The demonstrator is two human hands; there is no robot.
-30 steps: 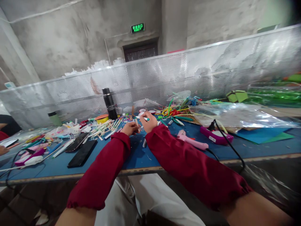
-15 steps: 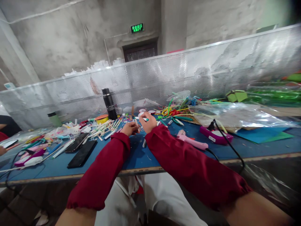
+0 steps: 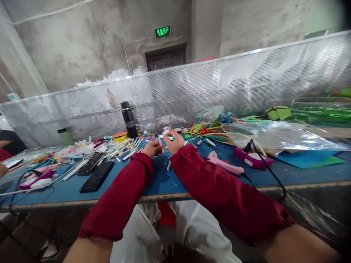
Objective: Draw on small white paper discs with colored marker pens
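Note:
Above the middle of the blue table, my left hand (image 3: pixel 153 149) pinches a short flat wooden stick (image 3: pixel 161 142) by its lower part. My right hand (image 3: pixel 175 142) is closed round a white marker (image 3: pixel 165 136) with a green end, held sideways close to the stick. Whether the marker touches the stick I cannot tell. On the tabletop below my hands lies a small grey-white pen-like piece (image 3: pixel 169 165). A pile of pale wooden sticks (image 3: pixel 128 146) is spread to the left of my left hand.
A black bottle (image 3: pixel 129 120) stands behind the sticks. Two dark phones (image 3: pixel 97 176) lie at left; a pink glue gun (image 3: pixel 223 163) and purple power strip (image 3: pixel 253 158) lie at right. A perforated metal screen (image 3: pixel 181 91) borders the back. Another person's hand shows at far left.
The view has shifted slightly. Both hands keep nearly the same place, with the stick and the marker still held.

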